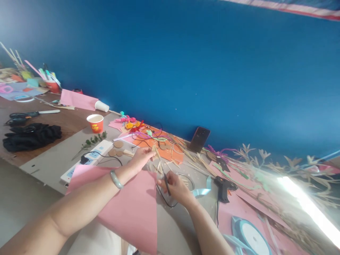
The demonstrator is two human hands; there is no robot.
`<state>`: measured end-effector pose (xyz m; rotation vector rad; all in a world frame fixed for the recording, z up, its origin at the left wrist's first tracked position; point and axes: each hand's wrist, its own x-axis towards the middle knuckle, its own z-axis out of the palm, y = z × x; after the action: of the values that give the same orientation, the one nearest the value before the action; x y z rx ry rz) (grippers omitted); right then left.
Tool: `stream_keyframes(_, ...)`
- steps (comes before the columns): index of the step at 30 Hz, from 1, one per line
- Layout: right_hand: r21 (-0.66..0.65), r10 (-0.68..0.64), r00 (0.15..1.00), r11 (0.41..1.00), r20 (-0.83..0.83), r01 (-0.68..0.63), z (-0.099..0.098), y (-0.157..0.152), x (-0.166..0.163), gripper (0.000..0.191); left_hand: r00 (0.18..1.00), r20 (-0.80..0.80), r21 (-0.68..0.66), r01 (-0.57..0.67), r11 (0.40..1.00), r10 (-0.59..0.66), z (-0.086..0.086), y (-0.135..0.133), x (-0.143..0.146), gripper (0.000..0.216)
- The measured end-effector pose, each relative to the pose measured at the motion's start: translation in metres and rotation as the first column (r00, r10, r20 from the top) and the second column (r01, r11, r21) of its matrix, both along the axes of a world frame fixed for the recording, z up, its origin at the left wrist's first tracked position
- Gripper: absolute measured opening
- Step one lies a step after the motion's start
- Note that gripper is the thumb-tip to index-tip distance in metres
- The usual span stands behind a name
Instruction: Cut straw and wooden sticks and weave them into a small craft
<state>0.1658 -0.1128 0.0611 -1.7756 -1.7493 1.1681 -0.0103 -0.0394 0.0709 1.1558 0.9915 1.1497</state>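
Observation:
My left hand (144, 157), with a grey-green bangle on its wrist, is closed in a pinch on a short pale stick (154, 148). My right hand (174, 187) grips a pair of scissors (163, 166) by its dark handles. The blades point away from me and reach up to the stick at my left fingertips; whether they are parted is hard to see. Below my left forearm lies a pink sheet of paper (132, 209), hanging over the table's near edge. Several cut stick pieces (158, 169) are scattered under the hands, beside an orange sheet (174, 156).
At left are a power strip (102, 148), a red paper cup (95, 124), a leafy sprig (92, 140) and a black cloth bundle (33, 137). A phone (199, 139) leans on the blue wall. A glue gun (223, 188), ribbon spool (251, 235) and dried stems (255, 156) are right.

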Motion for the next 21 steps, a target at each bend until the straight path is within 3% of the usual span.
stream_keyframes(13, 0.015, -0.032, 0.999, 0.999, 0.017, 0.032, 0.000, 0.002, 0.000, 0.039, 0.992, -0.095, 0.078, 0.088, 0.993, -0.081, -0.016, 0.001, -0.001, 0.014)
stream_keyframes(21, 0.013, -0.042, 0.998, 0.999, 0.041, 0.042, 0.003, 0.003, -0.001, 0.037, 0.988, -0.122, 0.057, 0.101, 0.993, -0.094, -0.015, 0.000, -0.002, 0.016)
